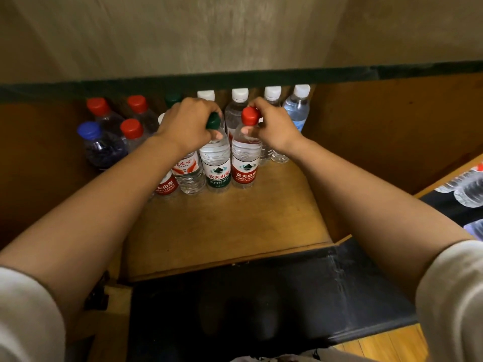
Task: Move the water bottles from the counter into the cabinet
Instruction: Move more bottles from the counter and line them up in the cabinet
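Bottles (136, 126) are filling the cabinet shelf (230, 226); left hand (187, 126) and right hand (271, 126) are gripping a green-capped bottle (215, 158) and a red-capped bottle (245, 158), while more bottles (467, 189) are waiting at right.

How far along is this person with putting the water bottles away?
Well along, it seems. About a dozen bottles already stand on the cabinet shelf, such as the blue-capped bottle at the left. In hand: the left hand grips a green-capped bottle and the right hand a red-capped bottle, both at the front row. Left: a few bottles lying at the right edge.
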The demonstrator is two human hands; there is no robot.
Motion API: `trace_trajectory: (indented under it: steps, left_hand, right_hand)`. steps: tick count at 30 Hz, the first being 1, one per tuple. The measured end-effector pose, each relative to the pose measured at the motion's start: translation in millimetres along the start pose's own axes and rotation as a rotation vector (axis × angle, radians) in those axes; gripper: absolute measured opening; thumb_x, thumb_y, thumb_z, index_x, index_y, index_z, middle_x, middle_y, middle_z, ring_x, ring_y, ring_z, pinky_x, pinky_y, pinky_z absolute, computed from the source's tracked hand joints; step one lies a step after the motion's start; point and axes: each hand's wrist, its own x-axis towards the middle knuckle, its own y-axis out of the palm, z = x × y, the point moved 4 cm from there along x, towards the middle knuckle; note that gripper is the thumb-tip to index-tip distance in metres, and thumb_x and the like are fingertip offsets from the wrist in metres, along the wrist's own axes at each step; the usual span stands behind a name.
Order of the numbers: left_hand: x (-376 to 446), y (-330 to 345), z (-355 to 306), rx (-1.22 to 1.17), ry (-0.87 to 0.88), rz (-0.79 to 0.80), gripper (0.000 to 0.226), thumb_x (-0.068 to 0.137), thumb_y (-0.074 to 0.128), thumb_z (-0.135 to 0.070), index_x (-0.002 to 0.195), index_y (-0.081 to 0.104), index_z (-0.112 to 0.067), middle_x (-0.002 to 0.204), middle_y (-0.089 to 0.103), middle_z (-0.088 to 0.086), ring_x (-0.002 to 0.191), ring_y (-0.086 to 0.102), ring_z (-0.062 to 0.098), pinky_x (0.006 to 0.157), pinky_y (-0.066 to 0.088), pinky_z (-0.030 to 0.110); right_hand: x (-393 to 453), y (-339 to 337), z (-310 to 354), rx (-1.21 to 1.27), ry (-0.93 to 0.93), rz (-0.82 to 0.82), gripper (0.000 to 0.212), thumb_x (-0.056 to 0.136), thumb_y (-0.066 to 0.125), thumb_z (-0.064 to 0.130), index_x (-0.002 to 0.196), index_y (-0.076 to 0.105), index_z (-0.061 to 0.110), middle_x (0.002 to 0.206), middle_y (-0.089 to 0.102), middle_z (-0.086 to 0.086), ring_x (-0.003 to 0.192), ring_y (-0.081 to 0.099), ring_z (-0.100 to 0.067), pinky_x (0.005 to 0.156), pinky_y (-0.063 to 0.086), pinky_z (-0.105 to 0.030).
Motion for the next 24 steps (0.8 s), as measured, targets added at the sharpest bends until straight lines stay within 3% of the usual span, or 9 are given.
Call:
trace_trajectory:
  steps: [7, 10, 14, 20, 24]
  left_hand:
    - [-3.2, 1.9, -5.0, 0.085, 0.022, -0.007, 0.041, 0.08, 0.07, -0.023, 0.117, 0.054, -0.014, 0.119, 0.059, 0.012, 0.108, 0.056, 0.033, 0.084, 0.047, 0.042]
    - [-12.6, 9.5, -14.1, 0.141, 0.036, -0.062, 0.057, 0.084, 0.066, -0.016, 0.135, 0.04, -0.012, 0.137, 0.045, 0.013, 0.123, 0.045, 0.033, 0.098, 0.039, 0.046]
    - [-39.8, 19.0, -40.6, 0.092, 0.086, -0.203, 0.062, 0.082, 0.065, -0.013, 0.138, 0.037, -0.011, 0.147, 0.034, 0.01, 0.135, 0.032, 0.03, 0.114, 0.024, 0.046]
    - [-82.5, 63.0, -92.0, -0.112, 0.094, -0.126, 0.053, 0.081, 0.064, -0.009, 0.131, 0.047, -0.011, 0.138, 0.044, 0.008, 0.125, 0.045, 0.028, 0.099, 0.042, 0.042]
    - [-107.2, 105.0, -126.6, -0.344, -0.004, 0.023, 0.029, 0.082, 0.065, -0.007, 0.11, 0.064, -0.015, 0.101, 0.069, 0.006, 0.089, 0.066, 0.023, 0.078, 0.049, 0.029]
  right_hand:
    - [-2.2, 3.9, -4.8, 0.095, 0.042, -0.016, 0.05, 0.084, 0.066, 0.021, 0.127, 0.043, 0.011, 0.126, 0.055, -0.012, 0.117, 0.051, -0.029, 0.1, 0.042, -0.042]
    - [-15.0, 7.7, -5.5, 0.257, 0.072, -0.018, 0.069, 0.084, 0.067, 0.019, 0.14, 0.028, 0.013, 0.14, 0.045, -0.01, 0.13, 0.042, -0.027, 0.108, 0.035, -0.041]
    - [-47.4, 4.2, -9.1, 0.314, 0.058, -0.059, 0.083, 0.084, 0.066, 0.014, 0.148, 0.013, 0.012, 0.153, 0.027, -0.01, 0.14, 0.026, -0.025, 0.114, 0.027, -0.039]
    - [-120.6, -10.6, -30.8, 0.315, 0.044, 0.015, 0.073, 0.086, 0.064, 0.013, 0.146, 0.023, 0.015, 0.148, 0.036, -0.008, 0.136, 0.034, -0.02, 0.11, 0.028, -0.028]
    - [-177.6, -27.0, -62.8, 0.25, 0.082, 0.105, 0.047, 0.087, 0.063, 0.018, 0.131, 0.047, 0.017, 0.122, 0.061, -0.007, 0.113, 0.057, -0.02, 0.097, 0.045, -0.033]
